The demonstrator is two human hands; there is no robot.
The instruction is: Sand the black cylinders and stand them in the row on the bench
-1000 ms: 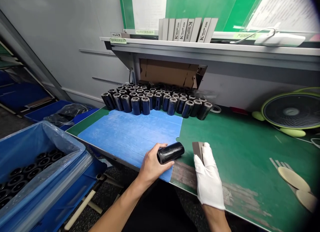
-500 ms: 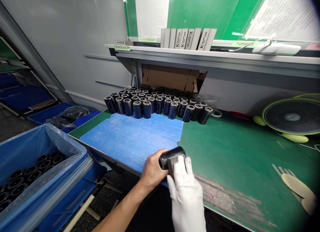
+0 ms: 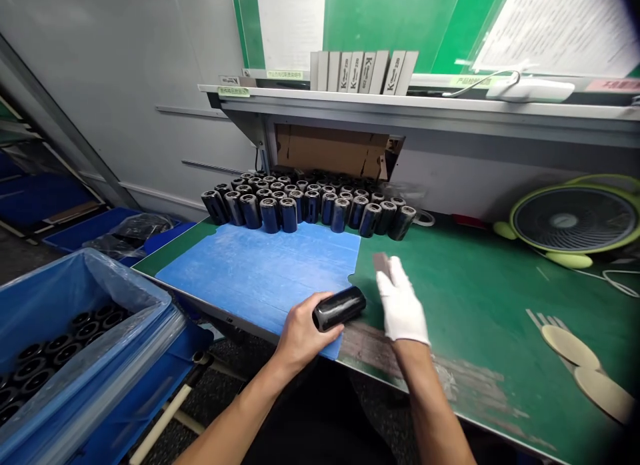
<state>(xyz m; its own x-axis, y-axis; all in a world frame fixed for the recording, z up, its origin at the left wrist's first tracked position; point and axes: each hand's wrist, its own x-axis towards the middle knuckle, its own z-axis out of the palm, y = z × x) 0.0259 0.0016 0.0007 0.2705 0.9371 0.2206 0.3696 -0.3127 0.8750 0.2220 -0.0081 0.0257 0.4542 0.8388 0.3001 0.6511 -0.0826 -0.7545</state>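
The left hand (image 3: 305, 328) is gripping a black cylinder (image 3: 340, 308) at the workbench (image 3: 475, 318) front edge. The gloved right hand (image 3: 403, 305) is pinching a grey block (image 3: 381, 261) just beside it. Risk: the glossy cylinder is overhanging the blue mat (image 3: 260, 271); a loosened grip could drop it.

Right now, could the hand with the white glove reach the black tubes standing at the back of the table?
Probably yes. The gloved right hand holds a small grey block, and only bare green table lies between it and the row of black tubes. It would have to stretch forward.
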